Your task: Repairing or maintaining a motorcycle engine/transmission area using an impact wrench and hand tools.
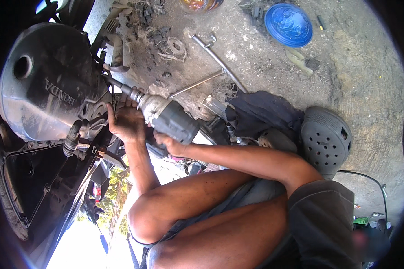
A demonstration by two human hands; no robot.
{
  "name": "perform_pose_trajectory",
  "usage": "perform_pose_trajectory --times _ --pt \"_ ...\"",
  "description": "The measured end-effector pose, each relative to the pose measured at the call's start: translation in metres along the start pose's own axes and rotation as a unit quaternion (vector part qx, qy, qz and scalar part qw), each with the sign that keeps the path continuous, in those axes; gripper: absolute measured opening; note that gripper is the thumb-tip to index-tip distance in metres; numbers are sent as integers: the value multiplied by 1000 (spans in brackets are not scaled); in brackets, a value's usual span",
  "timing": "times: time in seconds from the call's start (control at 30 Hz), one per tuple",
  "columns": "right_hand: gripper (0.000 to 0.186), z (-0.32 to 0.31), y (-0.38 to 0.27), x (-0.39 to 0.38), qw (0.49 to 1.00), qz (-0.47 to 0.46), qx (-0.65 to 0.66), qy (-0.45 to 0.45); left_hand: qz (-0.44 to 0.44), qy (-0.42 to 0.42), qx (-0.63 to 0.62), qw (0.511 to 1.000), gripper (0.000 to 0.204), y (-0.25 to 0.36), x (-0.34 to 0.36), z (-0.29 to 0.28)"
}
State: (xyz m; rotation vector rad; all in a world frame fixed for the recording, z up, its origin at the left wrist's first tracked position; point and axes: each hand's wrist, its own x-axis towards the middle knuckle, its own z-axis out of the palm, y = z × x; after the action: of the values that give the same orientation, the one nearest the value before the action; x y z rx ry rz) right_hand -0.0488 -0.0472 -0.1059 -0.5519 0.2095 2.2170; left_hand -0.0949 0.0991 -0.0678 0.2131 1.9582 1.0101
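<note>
My right hand (171,144) is closed around the handle of a grey impact wrench (173,119). The tool's long socket (116,84) points up and left at the side of a motorcycle engine. Below the tool's nose, my left hand (126,120) is open, palm showing and thumb stretched out. Its fingertips are partly hidden near the nose, and whether they touch it I cannot tell. Left of that hand is the dusty dark engine cover (40,85), with a round hole in it. A black rubber-covered lever (72,139) projects below the cover.
On the rough concrete lie a T-shaped metal wrench (222,60), a blue dish (288,26), a dark cloth (265,112) and a ring with loose strands (177,46). My bent knees (148,219) are close below the hands. A grey clog (326,141) is at the right.
</note>
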Motion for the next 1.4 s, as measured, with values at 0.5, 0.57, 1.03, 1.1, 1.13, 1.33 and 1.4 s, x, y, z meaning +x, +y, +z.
perform_pose_trajectory --times 0.5,0.57,1.03,1.1,1.13,1.33,1.4 --pt "24 -20 -46 6 994 -8 -45 -103 -35 19 -78 996 67 4 -16 4" --pt "23 -20 -48 3 994 24 -56 -91 -48 19 -92 994 66 1 -15 1" --pt "22 -24 -51 10 994 6 -75 -77 -17 12 -107 994 38 -7 -9 -9" --pt "23 -21 -53 10 994 21 -71 -76 -22 -5 -118 993 39 -6 -7 -17" --pt "19 -20 -54 11 995 11 -61 -73 -27 -22 -130 991 40 -5 -6 -21" --pt "13 -18 -57 18 998 42 -3 -47 -30 -27 -105 994 48 -3 -9 -12" --pt "19 -20 -50 17 998 22 -19 -55 -34 -32 -99 994 49 -3 -9 -10"
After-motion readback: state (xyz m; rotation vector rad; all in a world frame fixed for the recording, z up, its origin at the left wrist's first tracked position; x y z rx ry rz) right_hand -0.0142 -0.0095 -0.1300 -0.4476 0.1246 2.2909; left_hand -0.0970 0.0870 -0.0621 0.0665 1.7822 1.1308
